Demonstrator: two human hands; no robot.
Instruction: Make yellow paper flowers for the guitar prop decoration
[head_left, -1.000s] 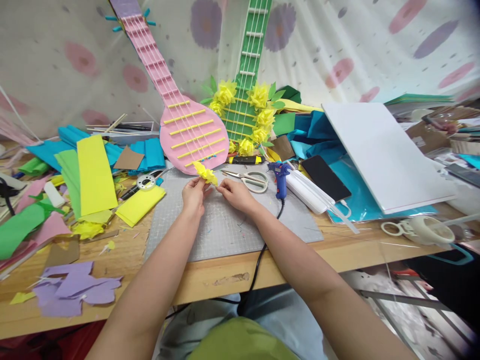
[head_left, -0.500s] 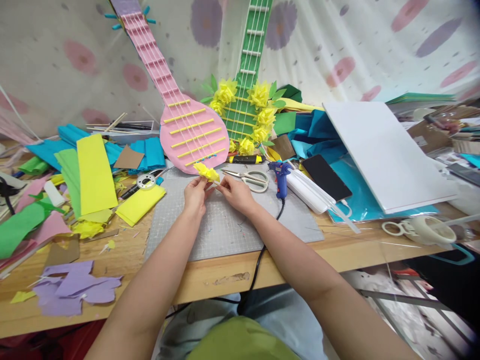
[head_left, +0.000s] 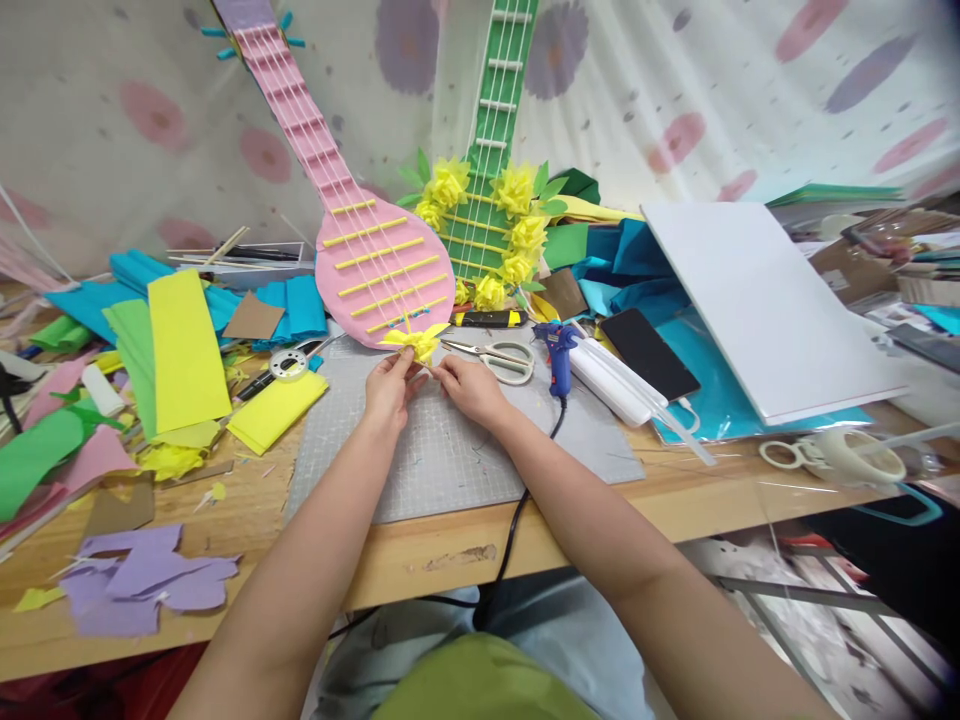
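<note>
A small yellow paper flower (head_left: 420,342) is pinched at its base by my left hand (head_left: 391,388), its petals spread above the fingertips. My right hand (head_left: 471,388) is closed beside it, fingertips pressed together at the flower's thin stem end. Both hands hover over the grey cutting mat (head_left: 465,470). Just behind the flower stands a pink paper lute-like instrument (head_left: 386,270) with yellow strips and white strings. Scissors (head_left: 504,362) with pale handles lie beyond my right hand, and a blue glue gun (head_left: 558,358) stands to their right.
A green instrument (head_left: 480,230) trimmed with yellow flowers leans at the back. Left lie yellow crepe paper (head_left: 187,350) and purple scraps (head_left: 150,580). On the right are a black phone (head_left: 649,352), a white board (head_left: 772,310) and a tape dispenser (head_left: 840,458). The glue gun's cord (head_left: 517,515) crosses the table edge.
The yellow flower has turned in my fingers, its petals now spreading wider to both sides. My hands stay in nearly the same place; the whole view has shifted slightly.
</note>
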